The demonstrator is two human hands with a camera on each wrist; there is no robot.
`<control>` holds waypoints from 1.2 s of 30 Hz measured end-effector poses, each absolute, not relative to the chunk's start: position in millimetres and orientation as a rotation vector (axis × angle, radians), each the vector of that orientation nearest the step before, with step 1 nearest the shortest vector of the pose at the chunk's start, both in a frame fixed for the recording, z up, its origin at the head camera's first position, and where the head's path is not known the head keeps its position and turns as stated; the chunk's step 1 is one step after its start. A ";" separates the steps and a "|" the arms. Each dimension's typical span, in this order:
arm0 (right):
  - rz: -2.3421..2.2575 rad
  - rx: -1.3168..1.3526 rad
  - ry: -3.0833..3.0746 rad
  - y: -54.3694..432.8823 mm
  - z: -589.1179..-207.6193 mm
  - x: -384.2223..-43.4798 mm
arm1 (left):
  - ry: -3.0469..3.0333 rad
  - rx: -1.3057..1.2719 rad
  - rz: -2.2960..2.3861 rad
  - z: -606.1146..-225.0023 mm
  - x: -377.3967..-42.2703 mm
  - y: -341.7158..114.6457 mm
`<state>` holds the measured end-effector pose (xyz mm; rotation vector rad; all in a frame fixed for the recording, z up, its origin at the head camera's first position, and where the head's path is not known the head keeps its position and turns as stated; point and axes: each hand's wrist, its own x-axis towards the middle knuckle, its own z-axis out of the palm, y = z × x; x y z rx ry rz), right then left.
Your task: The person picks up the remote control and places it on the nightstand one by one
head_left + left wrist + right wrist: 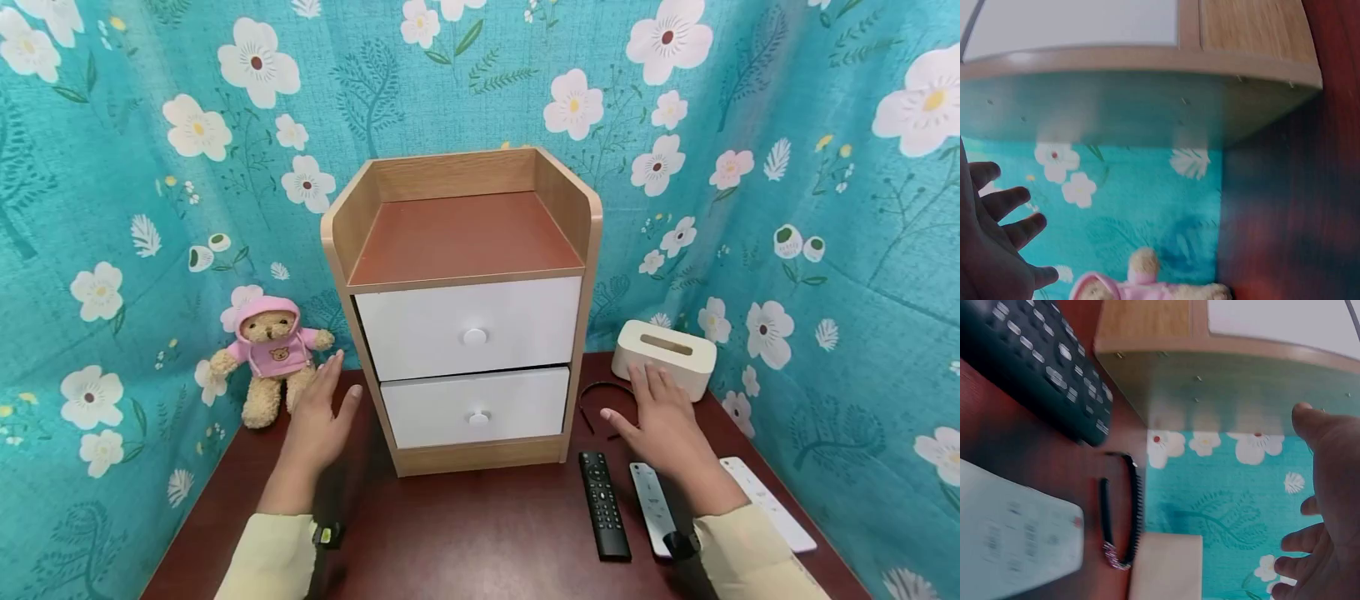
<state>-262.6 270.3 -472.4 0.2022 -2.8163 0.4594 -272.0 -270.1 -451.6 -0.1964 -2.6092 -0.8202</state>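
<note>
My left hand (318, 425) hovers between a teddy bear (272, 350) in a pink hoodie and the left side of a small wooden cabinet (480, 460). Its fingers are straight and nothing is in it. On the other side, my right hand (663, 421) is held over the table with fingers spread, likewise without any object. Below and around it lie a black headband (1132, 506), a black remote control (603, 506) and a white remote control (651, 507). The cabinet has an upper drawer (420, 329) and a lower drawer (435, 410), both white with round knobs; the lower one looks slightly uneven in its frame.
A cream tissue box (666, 350) stands at the back right. One more white flat object (772, 508), partly behind my right forearm, lies at the table's right. Teal flowered cloth (480, 75) encloses the dark red table (480, 533) at the back and sides.
</note>
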 end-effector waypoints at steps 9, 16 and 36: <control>0.599 0.146 -2.842 258.6 -494.2 -234.3 | -2.465 -0.304 -1.048 -432.4 -261.4 -242.0; 0.667 0.008 -2.895 247.4 -502.0 -212.8 | -2.449 -0.304 -1.099 -428.6 -258.7 -226.3; 0.875 -0.186 -2.753 220.8 -525.5 -165.5 | -2.290 -0.255 -1.155 -437.1 -264.9 -209.6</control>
